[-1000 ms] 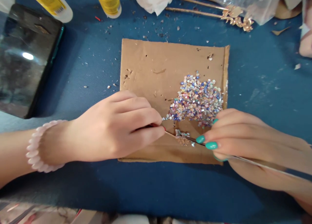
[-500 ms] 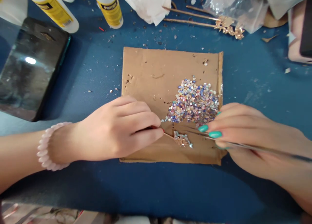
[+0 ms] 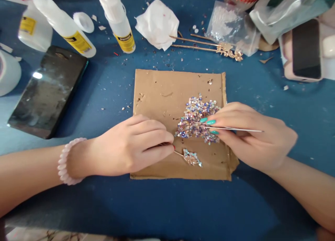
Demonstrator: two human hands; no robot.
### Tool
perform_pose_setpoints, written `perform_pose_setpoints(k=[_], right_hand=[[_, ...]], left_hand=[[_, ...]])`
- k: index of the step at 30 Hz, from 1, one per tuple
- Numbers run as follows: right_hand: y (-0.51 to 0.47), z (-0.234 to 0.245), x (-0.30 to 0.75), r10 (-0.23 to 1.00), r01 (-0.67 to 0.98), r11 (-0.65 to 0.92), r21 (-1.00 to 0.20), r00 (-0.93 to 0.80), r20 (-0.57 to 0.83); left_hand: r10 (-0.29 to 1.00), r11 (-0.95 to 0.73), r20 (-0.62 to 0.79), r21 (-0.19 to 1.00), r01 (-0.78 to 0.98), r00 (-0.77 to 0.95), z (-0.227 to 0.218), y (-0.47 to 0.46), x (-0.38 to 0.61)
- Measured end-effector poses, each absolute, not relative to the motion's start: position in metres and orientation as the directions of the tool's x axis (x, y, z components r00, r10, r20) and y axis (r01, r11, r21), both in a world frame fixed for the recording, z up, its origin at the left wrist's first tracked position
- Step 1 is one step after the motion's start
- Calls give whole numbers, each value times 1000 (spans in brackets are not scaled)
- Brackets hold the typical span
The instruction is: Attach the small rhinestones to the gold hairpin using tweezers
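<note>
My left hand (image 3: 131, 145) is closed on the thin stem of a hair stick (image 3: 192, 158), whose decorated metal head is set with pale shiny stones and lies low over the cardboard (image 3: 154, 90). Between the fingers of my right hand (image 3: 248, 136) is a pair of slim metal tweezers (image 3: 232, 129). Their tips reach over the left part of a heap of small multicoloured rhinestones (image 3: 200, 106) on the cardboard. Whether the tips hold a stone is too small to tell.
Behind the cardboard stand glue bottles (image 3: 121, 28), a crumpled white tissue (image 3: 158, 24), gold hair sticks (image 3: 227, 51) and a clear plastic bag (image 3: 232, 28). A dark phone (image 3: 47, 94) lies left; a pink-edged phone (image 3: 306, 52) lies far right. Small scraps litter the blue table (image 3: 167, 209).
My right hand has moved the tweezers from beside the hair stick's head up to the rhinestone heap. My left hand keeps its hold. The camera view has shifted, showing more of the table's back.
</note>
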State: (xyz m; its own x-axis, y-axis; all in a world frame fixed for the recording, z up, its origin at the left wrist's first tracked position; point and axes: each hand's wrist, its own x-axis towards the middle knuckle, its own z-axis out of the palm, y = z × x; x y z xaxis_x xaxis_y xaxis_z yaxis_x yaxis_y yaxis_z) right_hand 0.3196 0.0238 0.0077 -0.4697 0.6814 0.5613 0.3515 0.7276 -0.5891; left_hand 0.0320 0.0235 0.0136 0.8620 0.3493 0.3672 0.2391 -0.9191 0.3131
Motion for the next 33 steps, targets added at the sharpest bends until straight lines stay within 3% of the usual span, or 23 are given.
perform_pose_setpoints(k=[10, 21, 33], right_hand=[[21, 7, 324, 794, 420, 607, -674, -317, 518], [21, 8, 327, 770, 378, 636, -673, -366, 522], [16, -2, 329, 828, 427, 558, -711, -225, 514]], left_hand=[[339, -918, 328, 321, 234, 882, 12, 22, 26], [304, -936, 326, 278, 216, 895, 13, 24, 28], [415, -905, 312, 238, 352, 855, 14, 23, 28]])
